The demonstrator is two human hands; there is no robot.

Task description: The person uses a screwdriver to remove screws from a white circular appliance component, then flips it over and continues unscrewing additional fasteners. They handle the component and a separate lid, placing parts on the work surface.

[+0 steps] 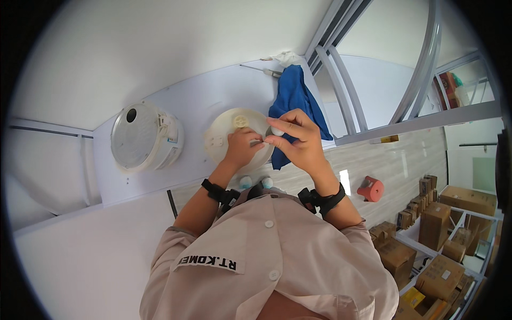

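Both my hands meet over a round cream-coloured plate-like part (pixel 217 154) at the table's edge. My left hand (pixel 242 148) is closed, its fingertips pinching a small dark, thin piece (pixel 256 143). Close beside it, my right hand (pixel 298 136) curls around a small white rounded piece (pixel 277 131), held between thumb and fingers. The two hands' fingertips nearly touch; whether the pieces join cannot be made out. A pale yellow round slotted part (pixel 240 121) sits on the plate-like part, just beyond my left hand.
A white rice cooker body (pixel 141 138) stands at the left of the white table (pixel 197 90). Blue cloth (pixel 293 90) drapes the table's right end, with a screwdriver (pixel 269 71) behind it. A red stool (pixel 370 189) and cardboard boxes (pixel 434 218) are on the right, near a metal frame (pixel 341 90).
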